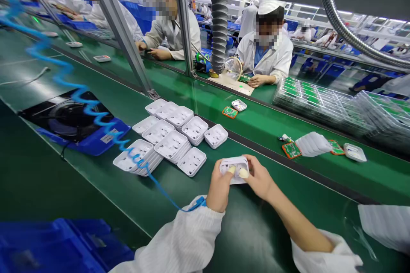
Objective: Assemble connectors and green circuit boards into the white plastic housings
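Observation:
Between my two hands is a white plastic housing (235, 180), held above the green bench with its hollow side toward me. My left hand (220, 185) grips its left end, the covered thumb pressing inside. On the opposite end my right hand (261, 179) is closed, its thumb also pressed into the hollow. Both thumbs wear pale finger cots. A blue wrist strap (197, 204) circles my left wrist and joins a coiled blue cord (92, 111). Left of my hands stand several stacks of white plastic covers (171, 145) with small slots.
Beyond a dark rail, a green conveyor belt (256, 130) carries orange-edged circuit boards (291, 150) and white housings (355, 152). Clear trays of boards (320, 102) stand at the far right. A black and blue fan unit (77, 121) lies left. Co-workers (264, 51) sit across the belt.

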Demonstrator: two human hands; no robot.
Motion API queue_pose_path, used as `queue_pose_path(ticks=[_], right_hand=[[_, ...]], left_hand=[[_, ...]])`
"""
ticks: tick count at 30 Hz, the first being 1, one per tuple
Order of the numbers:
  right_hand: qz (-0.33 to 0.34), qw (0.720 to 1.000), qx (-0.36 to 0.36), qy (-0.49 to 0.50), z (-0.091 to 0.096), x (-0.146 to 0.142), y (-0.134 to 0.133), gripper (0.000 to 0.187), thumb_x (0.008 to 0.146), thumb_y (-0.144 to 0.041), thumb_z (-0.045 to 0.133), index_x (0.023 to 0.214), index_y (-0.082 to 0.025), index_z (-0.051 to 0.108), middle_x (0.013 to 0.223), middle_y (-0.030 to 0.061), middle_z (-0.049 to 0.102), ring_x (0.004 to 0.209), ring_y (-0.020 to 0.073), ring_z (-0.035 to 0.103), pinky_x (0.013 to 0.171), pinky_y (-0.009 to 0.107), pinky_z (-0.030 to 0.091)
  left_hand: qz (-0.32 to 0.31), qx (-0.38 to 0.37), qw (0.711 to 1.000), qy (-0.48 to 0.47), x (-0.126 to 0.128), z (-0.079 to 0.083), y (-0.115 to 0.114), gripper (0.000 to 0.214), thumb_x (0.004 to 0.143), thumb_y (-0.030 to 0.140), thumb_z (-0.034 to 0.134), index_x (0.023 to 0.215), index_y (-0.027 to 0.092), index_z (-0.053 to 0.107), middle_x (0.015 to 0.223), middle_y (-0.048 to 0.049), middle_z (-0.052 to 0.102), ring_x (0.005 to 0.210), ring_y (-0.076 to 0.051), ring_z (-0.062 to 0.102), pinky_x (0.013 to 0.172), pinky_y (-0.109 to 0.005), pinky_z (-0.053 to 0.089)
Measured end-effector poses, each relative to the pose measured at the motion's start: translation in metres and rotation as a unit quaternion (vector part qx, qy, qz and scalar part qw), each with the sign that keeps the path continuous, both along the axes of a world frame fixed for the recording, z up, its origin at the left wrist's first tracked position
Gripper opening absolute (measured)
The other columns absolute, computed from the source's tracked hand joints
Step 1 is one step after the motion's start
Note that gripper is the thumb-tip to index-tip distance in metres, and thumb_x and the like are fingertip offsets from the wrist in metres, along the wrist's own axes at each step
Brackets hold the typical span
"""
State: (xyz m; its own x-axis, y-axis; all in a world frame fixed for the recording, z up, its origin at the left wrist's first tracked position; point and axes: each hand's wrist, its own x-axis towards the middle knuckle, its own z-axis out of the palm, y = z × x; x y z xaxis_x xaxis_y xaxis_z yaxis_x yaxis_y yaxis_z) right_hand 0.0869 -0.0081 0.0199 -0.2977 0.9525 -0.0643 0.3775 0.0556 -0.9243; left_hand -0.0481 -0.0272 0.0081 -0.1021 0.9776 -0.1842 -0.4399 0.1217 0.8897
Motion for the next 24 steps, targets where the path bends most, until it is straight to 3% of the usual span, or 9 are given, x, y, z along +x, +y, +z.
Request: queue_pose_path(ticks=[3, 6, 9, 12, 16, 18, 21, 24], right_hand=[[-0.038, 0.987, 0.127, -0.095, 0.000, -0.010, 0.013, 0.046, 0.079, -0.040, 0.048, 0.119, -0.019, 0.042, 0.117, 0.0093, 0.053, 0.105, 0.0226, 0.050, 0.089, 0.037, 0.039], [-0.044, 0.989, 0.097, -0.106, 0.007, -0.018, 0.046, 0.039, 0.081, -0.039, 0.043, 0.114, -0.018, 0.046, 0.104, 0.0068, 0.059, 0.091, 0.0204, 0.056, 0.081, 0.034, 0.043], [-0.049, 0.989, 0.056, -0.124, 0.016, -0.035, 0.086, 0.037, 0.081, -0.042, 0.044, 0.109, -0.018, 0.048, 0.098, 0.0043, 0.061, 0.083, 0.0185, 0.058, 0.075, 0.032, 0.045], [-0.046, 0.978, 0.069, -0.189, 0.023, -0.064, 0.114, 0.036, 0.081, -0.040, 0.045, 0.107, -0.017, 0.050, 0.099, 0.0061, 0.061, 0.087, 0.0197, 0.057, 0.077, 0.032, 0.043], [-0.065, 0.961, 0.109, -0.244, 0.025, -0.092, 0.126, 0.041, 0.080, -0.038, 0.046, 0.111, -0.011, 0.050, 0.107, 0.0145, 0.056, 0.100, 0.0255, 0.051, 0.086, 0.038, 0.038], [-0.075, 0.947, 0.163, -0.267, 0.023, -0.085, 0.129, 0.046, 0.082, -0.039, 0.043, 0.118, -0.011, 0.046, 0.115, 0.0162, 0.051, 0.105, 0.0257, 0.047, 0.090, 0.039, 0.036], [-0.117, 0.912, 0.229, -0.319, 0.018, -0.039, 0.135, 0.050, 0.086, -0.042, 0.037, 0.126, -0.011, 0.039, 0.123, 0.0167, 0.047, 0.110, 0.0258, 0.044, 0.091, 0.039, 0.035], [-0.202, 0.835, 0.177, -0.481, 0.008, 0.026, 0.143, 0.047, 0.084, -0.038, 0.044, 0.118, -0.006, 0.045, 0.116, 0.0225, 0.049, 0.109, 0.0318, 0.044, 0.087, 0.045, 0.035]], left_hand=[[0.010, -0.001, 0.996, -0.088, 0.002, 0.005, -0.002, 0.037, 0.076, 0.028, 0.055, 0.111, 0.018, 0.049, 0.109, -0.0073, 0.059, 0.102, -0.019, 0.055, 0.087, -0.032, 0.043], [0.027, 0.018, 0.994, -0.102, -0.001, 0.006, -0.007, 0.044, 0.083, 0.039, 0.047, 0.123, 0.022, 0.041, 0.127, -0.0088, 0.048, 0.114, -0.020, 0.048, 0.089, -0.033, 0.041], [0.048, -0.009, 0.998, -0.046, -0.003, -0.002, -0.015, 0.047, 0.086, 0.045, 0.040, 0.128, 0.024, 0.036, 0.132, -0.0096, 0.042, 0.117, -0.021, 0.045, 0.089, -0.033, 0.041], [0.002, -0.037, 0.999, 0.009, 0.000, -0.012, -0.021, 0.045, 0.085, 0.044, 0.041, 0.126, 0.025, 0.038, 0.131, -0.0099, 0.042, 0.115, -0.022, 0.045, 0.087, -0.034, 0.040], [-0.037, -0.024, 0.998, 0.055, 0.001, -0.016, -0.023, 0.043, 0.085, 0.037, 0.045, 0.125, 0.025, 0.039, 0.130, -0.0098, 0.043, 0.111, -0.020, 0.048, 0.090, -0.034, 0.038], [-0.050, -0.020, 0.997, 0.062, 0.001, -0.014, -0.023, 0.042, 0.084, 0.033, 0.047, 0.124, 0.023, 0.040, 0.129, -0.0104, 0.043, 0.109, -0.020, 0.048, 0.092, -0.035, 0.037], [-0.057, -0.025, 0.997, 0.051, -0.001, -0.009, -0.024, 0.041, 0.082, 0.028, 0.048, 0.123, 0.022, 0.042, 0.128, -0.0105, 0.045, 0.108, -0.020, 0.048, 0.094, -0.035, 0.036], [-0.076, -0.037, 0.996, 0.035, 0.000, -0.004, -0.026, 0.041, 0.082, 0.027, 0.049, 0.122, 0.024, 0.044, 0.129, -0.0097, 0.044, 0.110, -0.020, 0.047, 0.093, -0.035, 0.037]])
